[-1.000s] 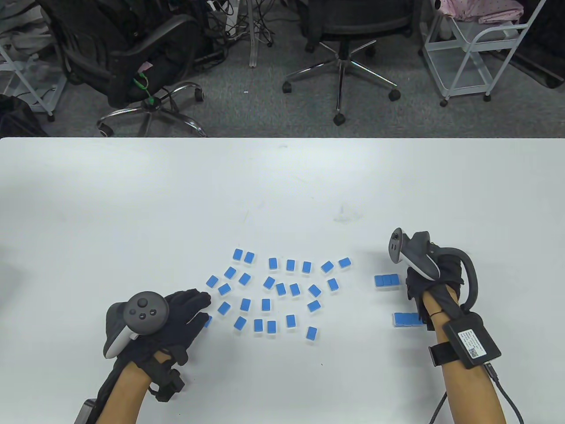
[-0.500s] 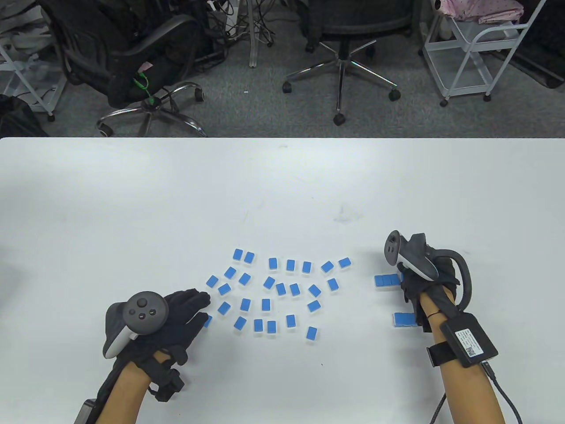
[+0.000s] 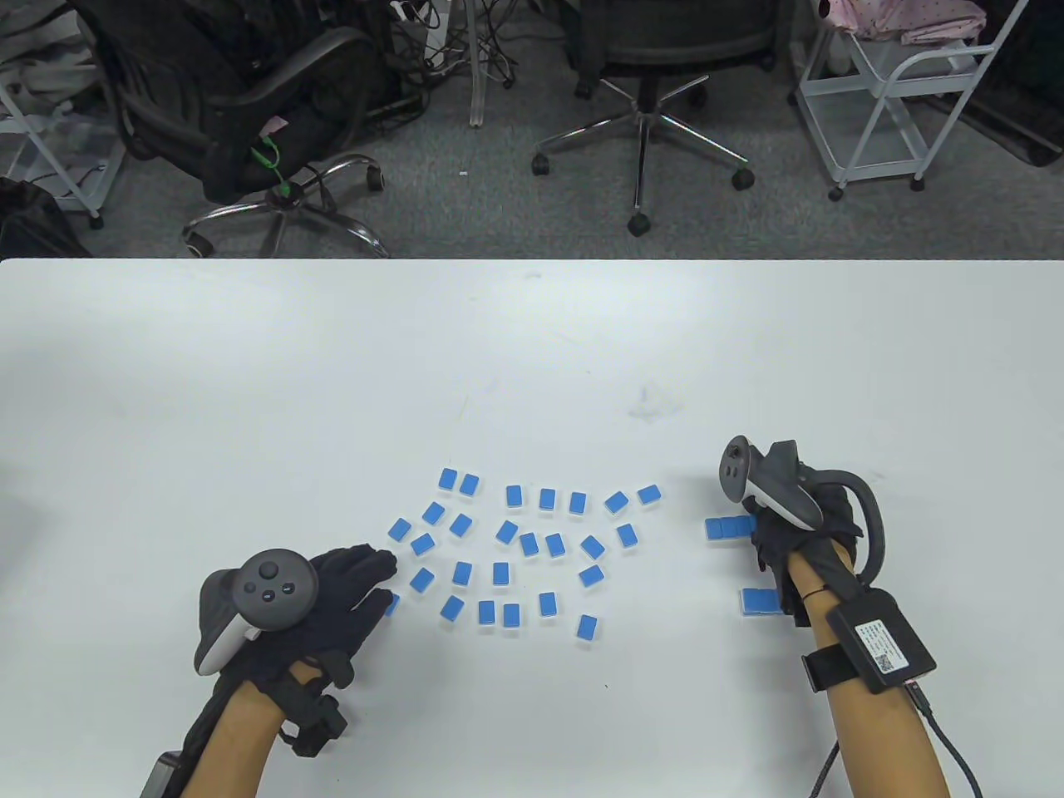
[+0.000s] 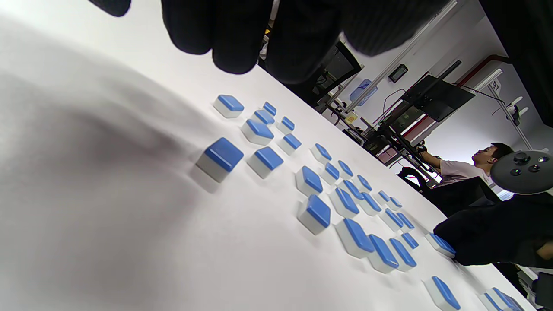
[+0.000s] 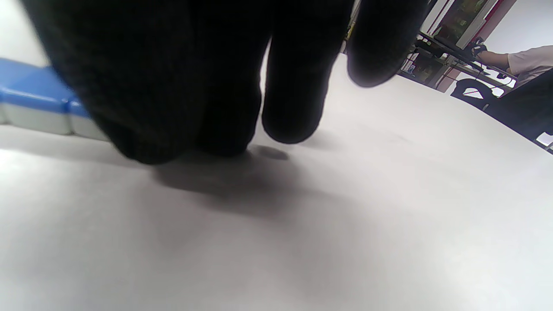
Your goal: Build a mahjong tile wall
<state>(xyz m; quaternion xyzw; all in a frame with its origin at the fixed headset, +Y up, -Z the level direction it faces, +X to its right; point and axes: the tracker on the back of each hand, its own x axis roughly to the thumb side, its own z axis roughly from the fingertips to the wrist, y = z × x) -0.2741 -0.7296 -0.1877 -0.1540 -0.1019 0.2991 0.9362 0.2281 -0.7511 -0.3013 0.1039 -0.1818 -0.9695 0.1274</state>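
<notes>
Many blue-backed mahjong tiles (image 3: 515,549) lie loose and face down in the table's middle; they also show in the left wrist view (image 4: 311,211). A short upper row of tiles (image 3: 726,528) and a lower row (image 3: 758,600) lie to the right. My right hand (image 3: 769,540) stands on its fingertips against the right ends of both rows and covers part of each. In the right wrist view its fingers (image 5: 293,86) touch the table beside the row (image 5: 34,99). My left hand (image 3: 378,579) lies flat with fingers stretched, holding nothing, its tips by one loose tile (image 3: 392,605).
The white table (image 3: 532,349) stretches far behind the tiles. Beyond its far edge stand office chairs (image 3: 640,100) and a white cart (image 3: 898,100) on the floor. A cable (image 3: 956,748) hangs from my right wrist.
My right hand has slid a little to the left and covers more of both rows. My left hand and the loose tiles have not moved.
</notes>
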